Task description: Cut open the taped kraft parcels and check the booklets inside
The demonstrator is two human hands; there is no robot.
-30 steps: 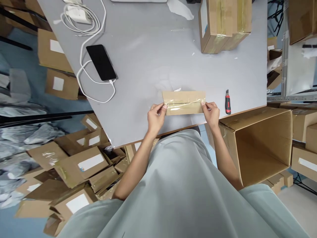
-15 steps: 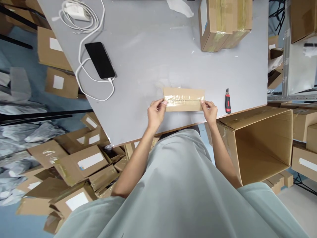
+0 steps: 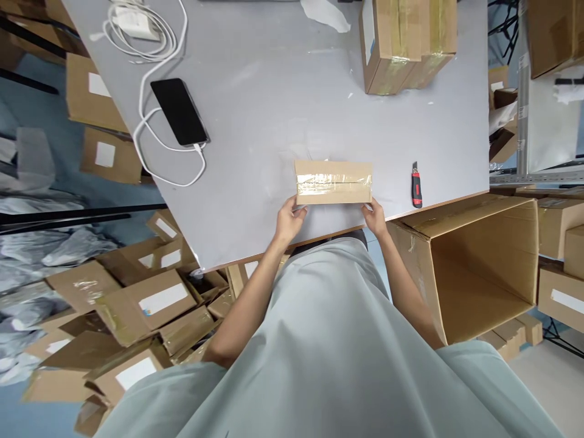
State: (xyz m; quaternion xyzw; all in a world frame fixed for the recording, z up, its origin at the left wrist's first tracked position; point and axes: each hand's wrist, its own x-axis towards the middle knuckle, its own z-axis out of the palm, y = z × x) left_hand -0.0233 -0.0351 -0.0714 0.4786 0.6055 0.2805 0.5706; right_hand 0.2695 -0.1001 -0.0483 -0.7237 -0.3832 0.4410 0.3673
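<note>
A small cardboard box (image 3: pixel 335 198) lies near the front edge of the grey table, its long side across in front of me. Clear shiny tape (image 3: pixel 319 182) covers the seam along its top. At the box's near left corner is my left hand (image 3: pixel 290 222), thumb on the near side and fingers around the corner. My right hand (image 3: pixel 375 219) grips the near right corner in much the same way. Some fingertips are hidden beside the box. To the right of the box rests a red and black utility knife (image 3: pixel 417 188) with its blade out.
Taped cardboard boxes (image 3: pixel 396 48) stand at the table's back right. A black phone (image 3: pixel 179 112) with a white cable (image 3: pixel 139 128) lies at left. A large open carton (image 3: pixel 483 267) is beside the table at right; several boxes (image 3: pixel 159 304) are piled on the lower left.
Both hands have moved from the ends of the taped top down to the box's near corners. The thumbs have come off the tape. The view has shifted slightly.
</note>
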